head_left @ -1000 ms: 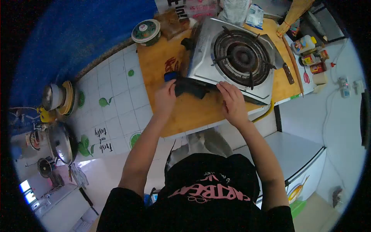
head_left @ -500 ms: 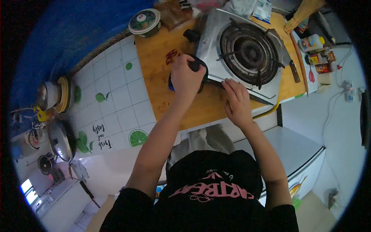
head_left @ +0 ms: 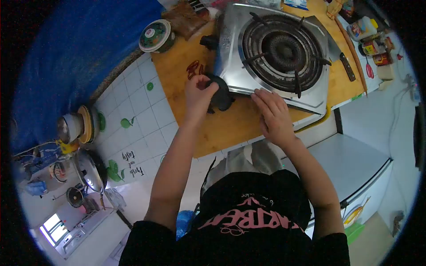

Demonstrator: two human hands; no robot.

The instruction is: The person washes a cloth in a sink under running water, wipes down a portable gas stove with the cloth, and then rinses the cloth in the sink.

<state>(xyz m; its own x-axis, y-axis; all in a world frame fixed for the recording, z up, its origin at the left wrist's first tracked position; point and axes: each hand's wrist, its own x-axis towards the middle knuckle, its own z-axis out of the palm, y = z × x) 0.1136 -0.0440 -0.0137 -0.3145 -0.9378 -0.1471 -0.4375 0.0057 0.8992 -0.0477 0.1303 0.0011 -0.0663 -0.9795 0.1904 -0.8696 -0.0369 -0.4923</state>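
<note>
My left hand (head_left: 199, 98) pinches a dark, rounded object (head_left: 220, 98) at the stove's left front corner; I cannot make out what it is. My right hand (head_left: 273, 114) rests its outstretched fingers on the front edge of the silver gas stove (head_left: 236, 73), thumb lower down and partly hidden. A black knob (head_left: 208, 42) sticks out on the stove's left side. Dried red chillies (head_left: 193, 70) lie on the wooden board (head_left: 222, 137), just beyond my left hand.
A lidded bowl (head_left: 156, 36) and a brown bag (head_left: 185, 20) stand at the back left. A knife (head_left: 347, 66) and a wooden stick (head_left: 353, 51) lie right of the stove. Bottles (head_left: 364, 29) stand farther right, and a yellow hose (head_left: 317, 124) runs below the stove's corner.
My left hand has moved left and down with the dark object, which it first reached over half a second ago. My right hand stays at the stove's front edge. The view has shifted.
</note>
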